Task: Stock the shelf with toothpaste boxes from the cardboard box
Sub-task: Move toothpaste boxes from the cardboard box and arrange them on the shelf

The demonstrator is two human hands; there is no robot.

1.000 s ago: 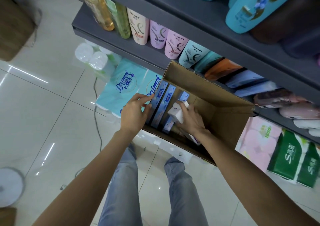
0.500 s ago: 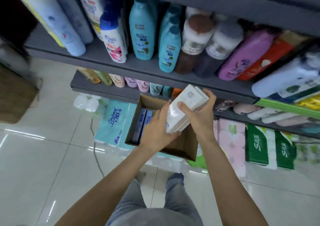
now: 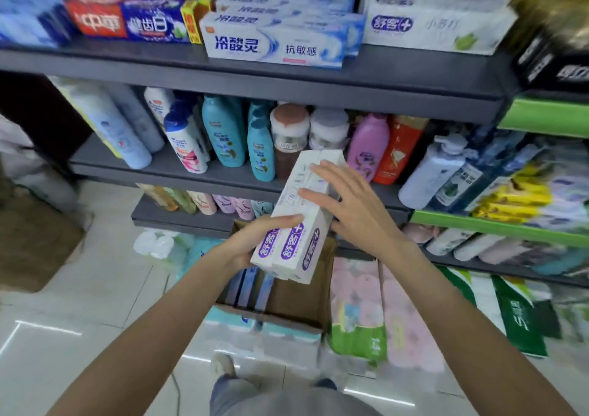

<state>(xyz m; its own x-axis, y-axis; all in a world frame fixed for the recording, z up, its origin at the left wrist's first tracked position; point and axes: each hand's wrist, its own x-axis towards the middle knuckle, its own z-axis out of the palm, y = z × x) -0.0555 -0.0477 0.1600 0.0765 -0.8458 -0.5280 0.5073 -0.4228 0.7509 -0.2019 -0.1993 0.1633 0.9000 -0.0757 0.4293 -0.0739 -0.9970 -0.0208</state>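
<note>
A stack of white toothpaste boxes [image 3: 298, 221] with purple logos is held in front of the shelves, tilted, its far end up. My left hand [image 3: 251, 243] grips the near lower end, thumb across the top. My right hand [image 3: 353, 205] lies on the right side with straight fingers spread over the top face. Below them the open cardboard box [image 3: 299, 297] stands on packs on the floor, with several blue toothpaste boxes [image 3: 251, 288] inside. The top shelf [image 3: 382, 77] carries matching white toothpaste boxes [image 3: 436, 28] at the right.
Blue-and-white toothpaste boxes [image 3: 274, 44] and red and blue ones [image 3: 127, 21] fill the top shelf's left. Shampoo bottles [image 3: 223, 135] line the middle shelf. Tissue packs [image 3: 395, 313] lie on the tiled floor beside the cardboard box.
The white boxes came out of the cardboard box and rose in both hands. My view lifted from the floor to the top toothpaste shelf. My right fingers went from curled to straight.
</note>
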